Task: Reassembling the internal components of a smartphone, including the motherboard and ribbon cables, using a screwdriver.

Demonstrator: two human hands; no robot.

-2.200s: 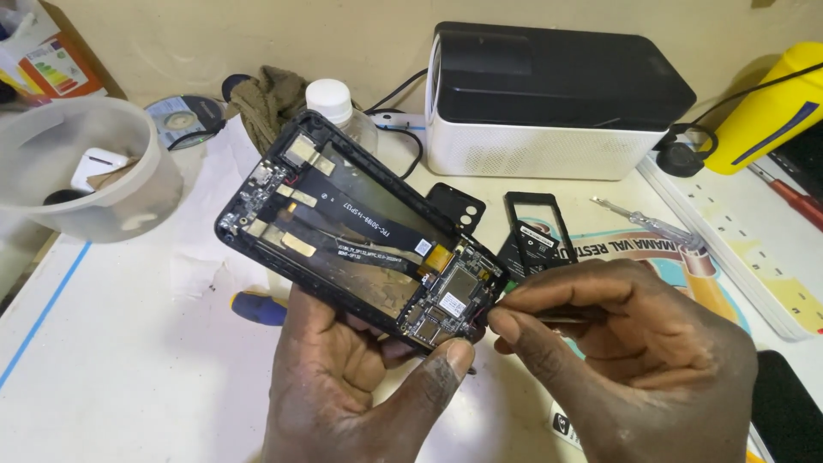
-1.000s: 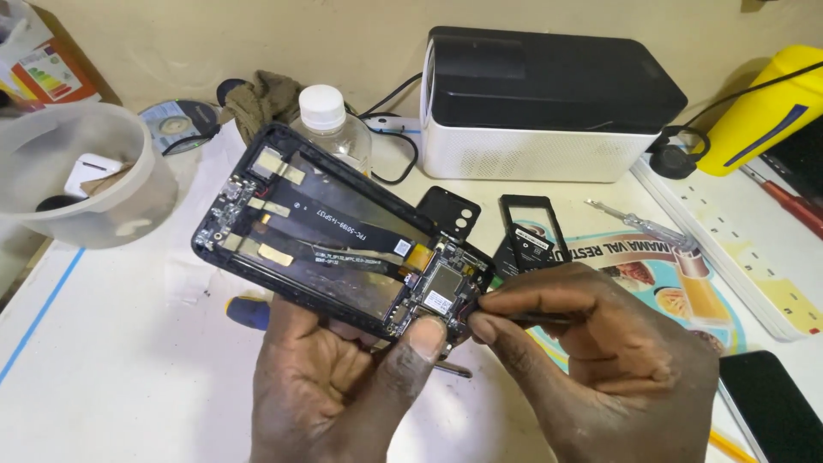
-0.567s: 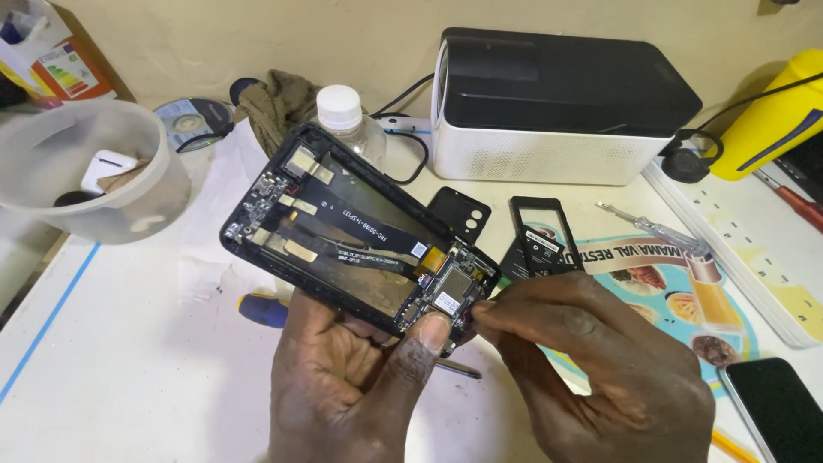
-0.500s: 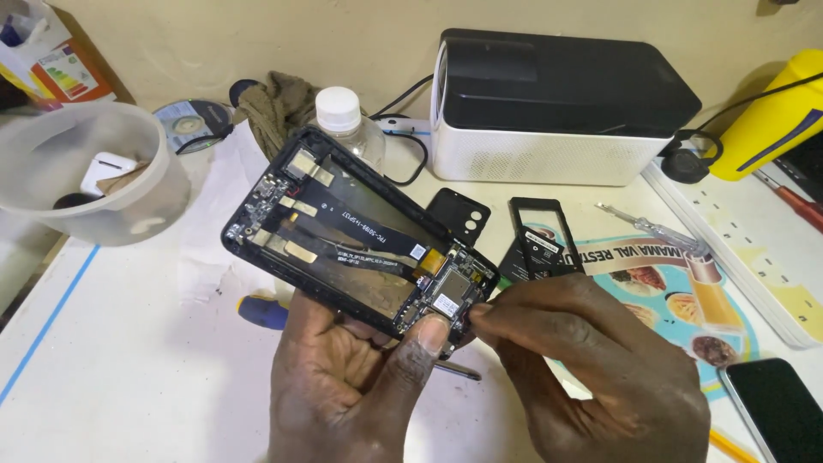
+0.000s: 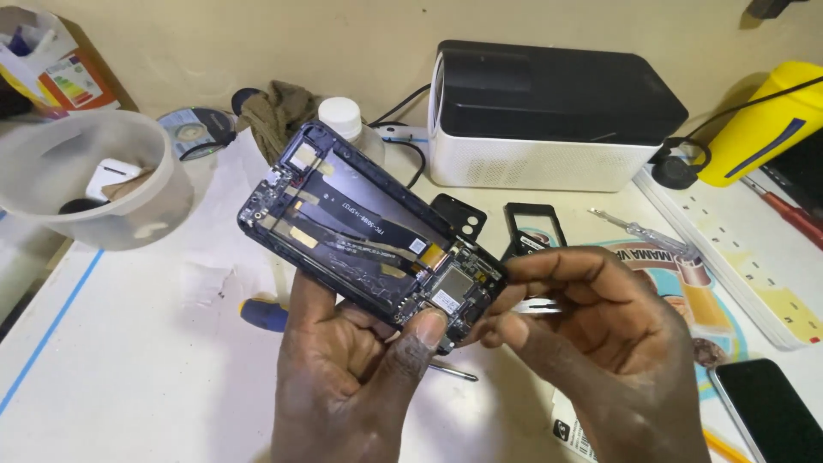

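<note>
An opened black phone frame with bare circuit boards and flex cables is tilted above the table, its back off. My left hand grips its lower end from below, the thumb pressing on the small board near the bottom. My right hand pinches a thin metal tool whose tip meets the phone's lower right corner.
A white box with a black lid stands behind. A translucent tub, a cloth, a white-capped bottle, black phone parts, a blue-handled screwdriver, a tester screwdriver, a yellow object and another phone lie around.
The phone has been tipped and shifted slightly while both hands stayed on it. My right hand keeps the tool at the lower right corner; my left thumb moved onto the lower board.
</note>
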